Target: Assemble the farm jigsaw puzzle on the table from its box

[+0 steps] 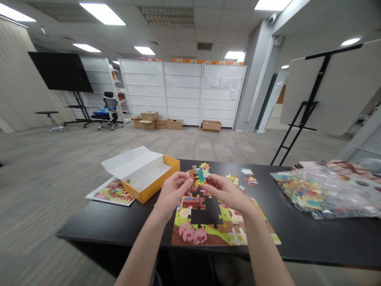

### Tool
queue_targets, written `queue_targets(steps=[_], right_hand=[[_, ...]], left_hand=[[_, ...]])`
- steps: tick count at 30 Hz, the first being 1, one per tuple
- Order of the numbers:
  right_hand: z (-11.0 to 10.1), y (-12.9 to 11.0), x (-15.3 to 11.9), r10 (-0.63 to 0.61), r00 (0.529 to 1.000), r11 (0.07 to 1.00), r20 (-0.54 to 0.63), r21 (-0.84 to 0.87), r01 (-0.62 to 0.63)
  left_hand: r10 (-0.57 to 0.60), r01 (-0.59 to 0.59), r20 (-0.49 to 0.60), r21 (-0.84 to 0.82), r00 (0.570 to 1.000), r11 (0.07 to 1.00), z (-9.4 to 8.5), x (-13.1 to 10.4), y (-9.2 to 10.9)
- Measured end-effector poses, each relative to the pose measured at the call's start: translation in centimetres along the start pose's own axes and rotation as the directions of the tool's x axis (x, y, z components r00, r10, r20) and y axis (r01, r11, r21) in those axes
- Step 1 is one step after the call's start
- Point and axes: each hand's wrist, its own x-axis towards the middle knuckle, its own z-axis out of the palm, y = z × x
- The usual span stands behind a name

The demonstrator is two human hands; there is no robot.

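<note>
Above a partly assembled jigsaw puzzle (212, 232), my left hand (175, 191) pinches a brown puzzle piece (194, 174) between thumb and fingers. Close by on the right, my right hand (224, 191) has its fingers closed at the edge of a teal and yellow piece (201, 175). Whether the two pieces are joined cannot be made out. The puzzle shows a pink pig at its lower left and a white fence at the bottom, with black table showing through a gap in its middle. Loose pieces (251, 180) lie behind and to the right of my hands.
An open yellow box (159, 182) with a white lid flap stands at the left, partly over a printed picture sheet (111, 192). On the right of the black table (119, 222) lies a clear plastic bag of pieces (309, 190). Cardboard boxes stand on the floor beyond.
</note>
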Motion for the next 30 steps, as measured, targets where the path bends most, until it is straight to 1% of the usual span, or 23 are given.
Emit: queue_targets(steps=[2, 4, 6, 7, 8, 9, 10, 11, 12, 13, 14, 15, 16, 18, 20, 22, 24, 26, 28, 30], right_hand=[[0.7, 0.2, 0.5, -0.021, 0.999, 1.0, -0.029, 0.017, 0.022], [0.9, 0.7, 0.8, -0.018, 0.998, 0.999, -0.063, 0.044, 0.021], [0.7, 1.2, 0.8, 0.004, 0.996, 0.998, -0.091, 0.069, 0.002], [0.4, 1.3, 0.8, 0.02, 0.994, 0.997, -0.104, 0.074, -0.013], [0.0, 1.5, 0.6, 0.035, 0.992, 0.997, -0.123, 0.076, -0.026], [-0.5, 1.5, 0.4, 0.047, 0.988, 0.997, -0.15, 0.074, -0.037], [-1.2, 1.6, 0.2, 0.057, 0.982, 0.997, -0.183, 0.069, -0.045], [-1.8, 1.7, 0.0, 0.065, 0.974, 0.997, -0.217, 0.065, -0.052], [-2.4, 1.8, -0.3, 0.073, 0.965, 0.996, -0.252, 0.064, -0.059], [-3.0, 1.8, -0.5, 0.081, 0.955, 0.996, -0.286, 0.064, -0.066], [-3.5, 1.9, -0.6, 0.089, 0.945, 0.995, -0.315, 0.065, -0.072], [-3.9, 1.8, -0.8, 0.093, 0.936, 0.995, -0.338, 0.069, -0.073], [-4.1, 1.7, -0.9, 0.092, 0.931, 0.995, -0.354, 0.076, -0.07], [-4.2, 1.5, -1.0, 0.085, 0.93, 0.995, -0.357, 0.085, -0.058], [-3.9, 1.2, -0.9, 0.075, 0.94, 0.995, -0.334, 0.086, -0.049], [-3.6, 1.1, -0.6, 0.07, 0.95, 0.995, -0.305, 0.087, -0.046], [-3.4, 1.4, -0.3, 0.07, 0.955, 0.995, -0.289, 0.09, -0.046], [-3.4, 1.8, -0.1, 0.073, 0.958, 0.994, -0.276, 0.094, -0.049], [-3.4, 2.1, 0.0, 0.073, 0.962, 0.994, -0.262, 0.101, -0.048], [-3.5, 2.3, 0.0, 0.068, 0.966, 0.993, -0.25, 0.109, -0.042]], left_hand=[[-0.018, 0.018, 0.047, 0.002, 0.999, 1.0, 0.8, -0.5, -0.3], [-0.011, 0.005, 0.093, 0.065, 0.996, 0.998, 0.7, -0.7, -0.5], [0.005, -0.039, 0.167, 0.196, 0.986, 0.98, -0.6, -0.7, -0.4], [0.007, -0.068, 0.209, 0.289, 0.978, 0.955, -1.6, -0.7, -0.3], [0.004, -0.098, 0.227, 0.403, 0.974, 0.91, -2.8, -0.8, -0.2], [0.003, -0.108, 0.194, 0.535, 0.981, 0.838, -4.0, -0.9, -0.2], [-0.003, -0.077, 0.115, 0.677, 0.993, 0.732, -5.3, -1.2, -0.2], [-0.029, -0.041, 0.074, 0.798, 0.997, 0.601, -6.5, -1.5, -0.2], [-0.055, -0.023, 0.055, 0.881, 0.997, 0.472, -7.5, -1.9, -0.4], [-0.092, -0.017, 0.054, 0.93, 0.994, 0.366, -8.2, -2.3, -0.6], [-0.121, -0.01, 0.045, 0.96, 0.992, 0.281, -8.8, -2.8, -0.8], [-0.139, 0.002, 0.029, 0.976, 0.99, 0.217, -9.0, -3.2, -1.1], [-0.151, 0.008, 0.019, 0.984, 0.988, 0.176, -9.2, -3.5, -1.3], [-0.164, 0.012, 0.01, 0.991, 0.986, 0.136, -9.1, -3.8, -1.6], [-0.169, 0.003, 0.021, 0.99, 0.985, 0.143, -9.0, -3.7, -1.7], [-0.15, -0.021, 0.052, 0.979, 0.987, 0.202, -9.2, -3.4, -1.9], [-0.1, -0.059, 0.095, 0.946, 0.99, 0.32, -9.4, -3.0, -2.4], [-0.056, -0.073, 0.112, 0.882, 0.992, 0.465, -9.6, -2.6, -2.9], [-0.046, -0.042, 0.088, 0.792, 0.995, 0.609, -9.5, -2.1, -3.4], [-0.044, 0.003, 0.044, 0.679, 0.998, 0.734, -9.2, -1.7, -3.5]])
